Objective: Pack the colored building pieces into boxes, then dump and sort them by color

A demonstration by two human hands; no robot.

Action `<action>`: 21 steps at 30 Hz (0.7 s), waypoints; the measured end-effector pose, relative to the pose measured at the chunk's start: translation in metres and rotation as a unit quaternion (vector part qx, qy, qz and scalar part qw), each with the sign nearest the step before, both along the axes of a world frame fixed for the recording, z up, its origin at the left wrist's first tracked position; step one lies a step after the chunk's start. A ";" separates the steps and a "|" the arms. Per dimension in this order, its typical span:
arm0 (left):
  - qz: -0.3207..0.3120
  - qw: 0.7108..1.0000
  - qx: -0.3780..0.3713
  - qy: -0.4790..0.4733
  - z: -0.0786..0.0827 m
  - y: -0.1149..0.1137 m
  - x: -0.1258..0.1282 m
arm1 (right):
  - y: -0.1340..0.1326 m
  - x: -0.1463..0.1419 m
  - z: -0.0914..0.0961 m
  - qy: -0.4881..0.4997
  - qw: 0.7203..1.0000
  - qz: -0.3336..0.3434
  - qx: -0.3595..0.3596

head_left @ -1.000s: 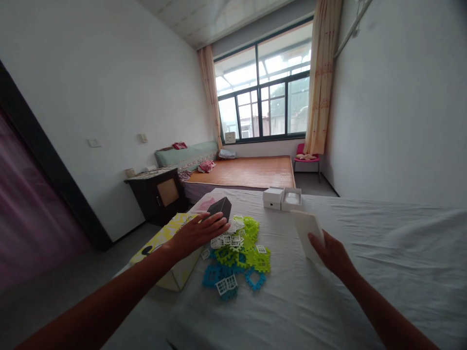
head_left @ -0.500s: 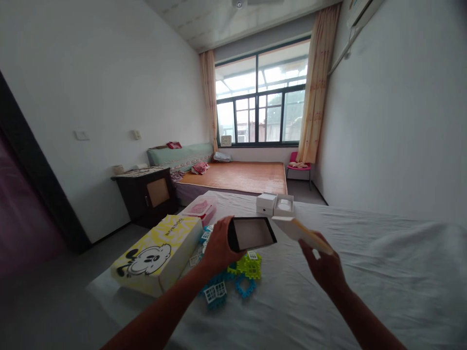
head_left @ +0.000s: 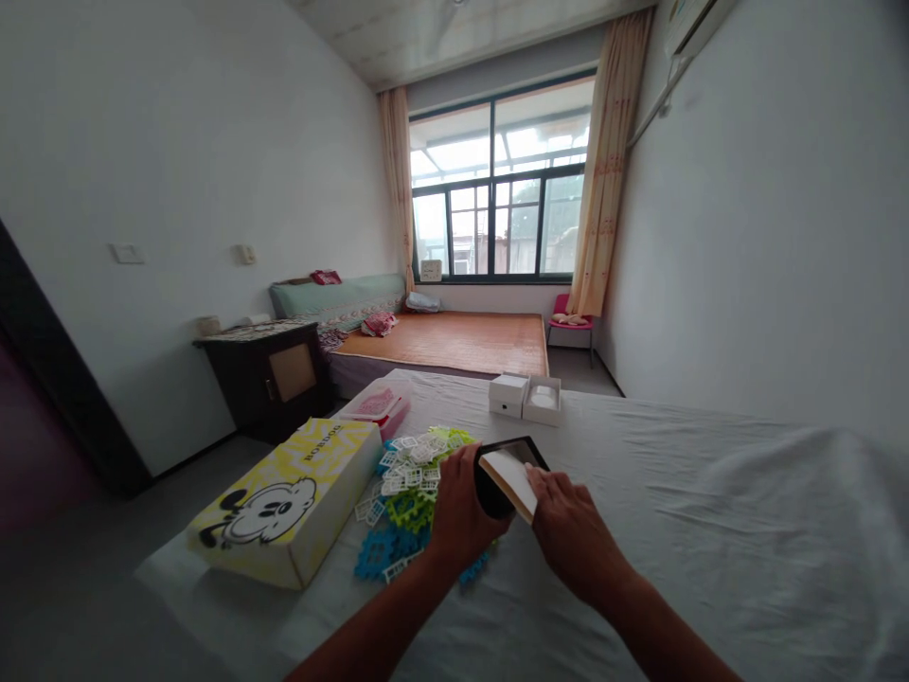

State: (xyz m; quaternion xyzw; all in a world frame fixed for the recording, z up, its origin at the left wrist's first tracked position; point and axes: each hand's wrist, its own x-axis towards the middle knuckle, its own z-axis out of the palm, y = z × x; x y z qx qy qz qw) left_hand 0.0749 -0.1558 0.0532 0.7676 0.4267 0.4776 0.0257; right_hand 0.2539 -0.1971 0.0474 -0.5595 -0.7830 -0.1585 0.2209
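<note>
My left hand [head_left: 461,497] is wrapped round the side of a small black open box [head_left: 491,485], holding it tilted above the sheet. In my right hand [head_left: 568,521] is a flat white piece with a tan edge [head_left: 512,481], perhaps a box insert or lid. Its far end overlaps the black box's opening; whether it touches the inside I cannot tell. Behind and left of my left hand lies a pile of plastic building pieces: white window frames [head_left: 412,469], green pieces [head_left: 412,511] and blue pieces [head_left: 376,554].
A yellow and white carton [head_left: 284,502] with a cartoon dog stands at the left. Behind it is a clear plastic box [head_left: 376,403] with red in it. Two small white boxes [head_left: 507,396] sit at the back of the white sheet [head_left: 710,530]. A bed [head_left: 454,343] stands farther off.
My right hand has brought the flat white piece leftward to the black box's opening. The black box is now more tilted. The view has shifted slightly, showing more of the plastic pile.
</note>
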 end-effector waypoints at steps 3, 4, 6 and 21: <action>0.016 1.000 -0.005 -0.004 0.003 0.001 -0.005 | 0.001 0.004 -0.003 -0.014 0.999 -0.031 -0.013; 0.017 1.000 -0.007 -0.001 0.004 0.001 -0.006 | 0.001 0.004 -0.004 -0.009 0.999 -0.031 -0.014; 0.014 1.000 -0.008 0.004 0.002 0.001 -0.007 | -0.002 -0.001 -0.002 0.009 1.000 -0.002 -0.011; 0.025 1.000 -0.005 0.001 -0.010 -0.001 -0.011 | -0.011 -0.027 0.017 0.114 0.988 0.087 0.062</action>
